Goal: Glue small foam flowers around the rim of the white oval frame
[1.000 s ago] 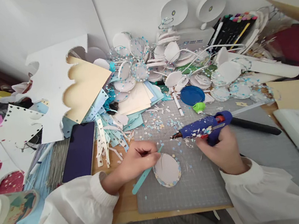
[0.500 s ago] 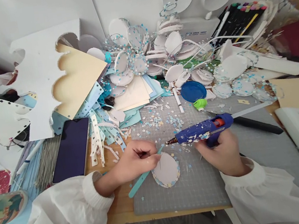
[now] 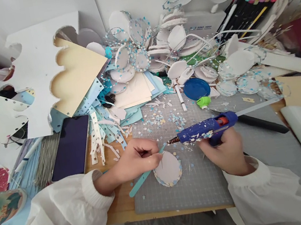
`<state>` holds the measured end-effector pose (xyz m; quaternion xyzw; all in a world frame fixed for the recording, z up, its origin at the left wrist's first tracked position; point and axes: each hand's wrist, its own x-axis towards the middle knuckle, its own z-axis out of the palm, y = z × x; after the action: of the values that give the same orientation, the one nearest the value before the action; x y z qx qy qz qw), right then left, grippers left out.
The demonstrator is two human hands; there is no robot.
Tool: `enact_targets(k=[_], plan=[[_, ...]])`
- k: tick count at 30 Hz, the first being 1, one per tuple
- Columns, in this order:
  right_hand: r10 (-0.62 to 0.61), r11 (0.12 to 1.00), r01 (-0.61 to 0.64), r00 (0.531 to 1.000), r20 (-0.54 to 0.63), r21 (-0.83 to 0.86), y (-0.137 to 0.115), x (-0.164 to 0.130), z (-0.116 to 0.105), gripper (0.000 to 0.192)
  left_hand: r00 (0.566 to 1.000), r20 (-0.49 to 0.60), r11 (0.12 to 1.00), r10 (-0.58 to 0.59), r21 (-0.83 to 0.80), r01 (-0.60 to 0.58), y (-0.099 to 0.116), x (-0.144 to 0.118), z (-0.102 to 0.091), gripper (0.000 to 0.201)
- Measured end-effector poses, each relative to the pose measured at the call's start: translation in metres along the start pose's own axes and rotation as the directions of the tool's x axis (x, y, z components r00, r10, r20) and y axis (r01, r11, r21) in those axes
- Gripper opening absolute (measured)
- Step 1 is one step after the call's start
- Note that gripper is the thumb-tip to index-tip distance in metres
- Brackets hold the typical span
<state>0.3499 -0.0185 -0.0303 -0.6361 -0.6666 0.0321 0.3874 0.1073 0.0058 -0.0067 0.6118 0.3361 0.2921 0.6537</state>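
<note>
My right hand (image 3: 225,150) is wrapped round the handle of a blue hot glue gun (image 3: 203,130), which has paper bits stuck to its body. A clear glue stick (image 3: 258,106) runs out of its back end, and its dark nozzle points left towards my other hand. The fingers of my left hand (image 3: 139,159) are pinched together beside the nozzle tip; what they hold is too small to make out. A teal strip (image 3: 141,183) runs beneath that hand. Just below the fingertips, a white disc (image 3: 167,168) edged with pastel star pieces lies on the grey cutting mat (image 3: 205,187).
Loose paper stars (image 3: 157,119) are scattered on the mat. Behind stand a blue lid (image 3: 196,88), a small green object (image 3: 203,102) and a heap of white discs (image 3: 176,38). A phone (image 3: 72,147) lies left, a black-handled tool (image 3: 263,123) right.
The view has shifted slightly, so the background sits a little differently. Both hands keep almost the same pose, with the nozzle still near my left fingertips.
</note>
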Motion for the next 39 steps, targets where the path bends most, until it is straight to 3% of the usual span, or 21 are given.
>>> enact_targets(k=[21, 29, 35, 39], plan=[[0.026, 0.999, -0.025, 0.999, 0.039, -0.019, -0.0007, 0.0007, -0.0002, 0.016, 1.000, 0.000, 1.000, -0.005, 0.004, 0.005, 0.0018, 0.0011, -0.0005, 0.035], [0.025, 0.999, -0.024, 0.999, 0.026, -0.023, 0.0011, -0.0006, 0.0006, 0.018, 1.000, -0.001, 1.000, -0.002, 0.004, 0.002, 0.0014, 0.0014, -0.0004, 0.037], [-0.054, 0.995, 0.053, 0.999, -0.005, -0.080, 0.0011, 0.0002, -0.0013, 0.021, 1.000, -0.002, 1.000, -0.010, 0.017, 0.010, 0.0015, 0.0017, -0.0004, 0.036], [-0.034, 0.991, 0.031, 0.999, -0.025, -0.128, 0.0000, 0.0030, -0.0040, 0.014, 1.000, 0.003, 1.000, 0.001, 0.015, -0.001, 0.0016, 0.0021, -0.0004, 0.036]])
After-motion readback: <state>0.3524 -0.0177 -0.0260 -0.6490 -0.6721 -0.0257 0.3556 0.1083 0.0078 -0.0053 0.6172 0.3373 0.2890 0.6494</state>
